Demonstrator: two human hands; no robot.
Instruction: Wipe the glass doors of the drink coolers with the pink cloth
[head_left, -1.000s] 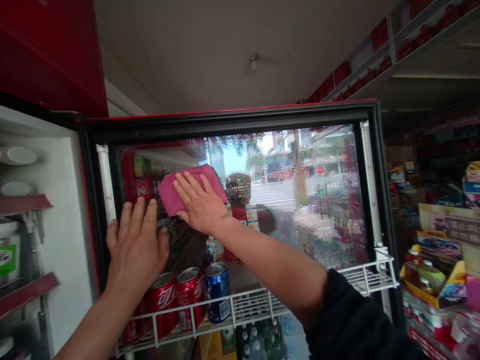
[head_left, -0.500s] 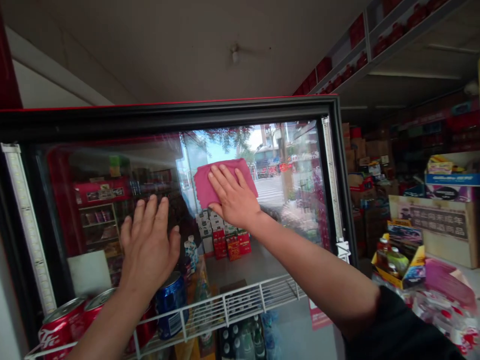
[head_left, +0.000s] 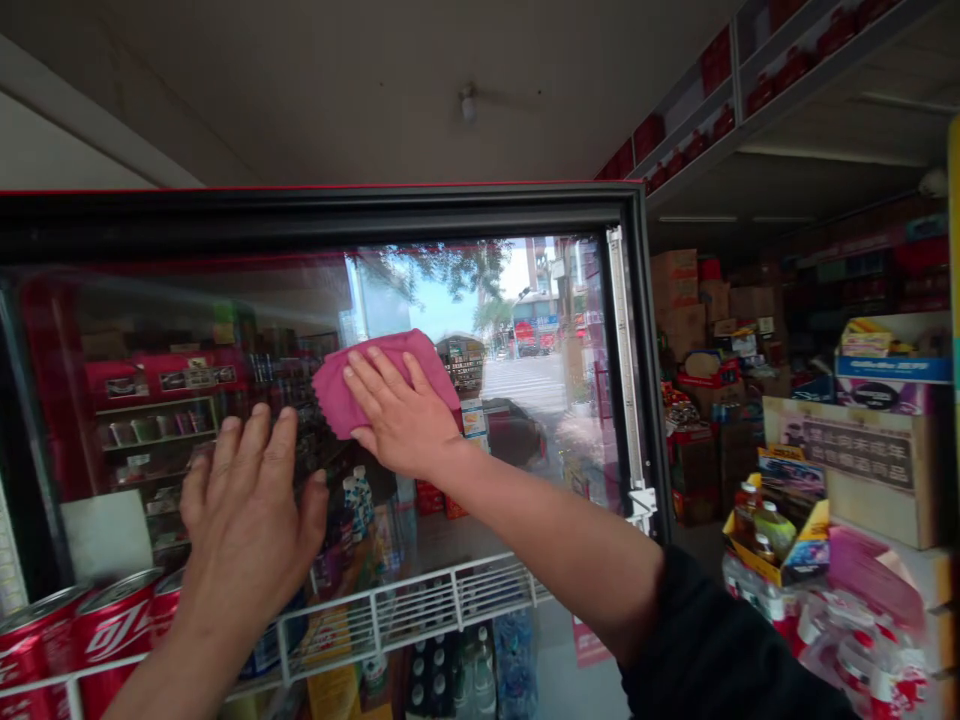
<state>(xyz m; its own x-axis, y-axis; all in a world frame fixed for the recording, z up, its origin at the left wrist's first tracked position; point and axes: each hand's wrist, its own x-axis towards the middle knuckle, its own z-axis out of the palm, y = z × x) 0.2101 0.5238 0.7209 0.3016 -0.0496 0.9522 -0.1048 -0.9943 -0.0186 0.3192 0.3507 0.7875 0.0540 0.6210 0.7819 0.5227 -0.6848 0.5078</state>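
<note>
My right hand (head_left: 401, 415) lies flat on a pink cloth (head_left: 334, 395), its fingers spread, pressing the cloth against a glass pane (head_left: 292, 290). The thumb rests at the cloth's lower edge, not wrapped around it. The pane sits in a black-framed door (head_left: 375, 210) with a thin red top edge. Lower on the left, my left hand (head_left: 247, 510) is open with fingers pointing up, in front of the same glass; whether the fingertips touch it I cannot tell. It holds nothing. Below that hand, red drink cans (head_left: 112, 620) stand behind a white wire rack (head_left: 420, 600).
White hardware (head_left: 643, 505) sits on the door's right side. To the right are a yellow display box (head_left: 780, 535) with bottles, a cardboard sign (head_left: 870, 455) and plastic-wrapped bottles (head_left: 862, 640). Shelves (head_left: 750, 110) with red goods run along the upper right. Street and shop scenes show in the glass.
My right hand and the cloth have moved left across the glass. My left hand sits farther left and slightly lower in view. The door has shifted left in the picture.
</note>
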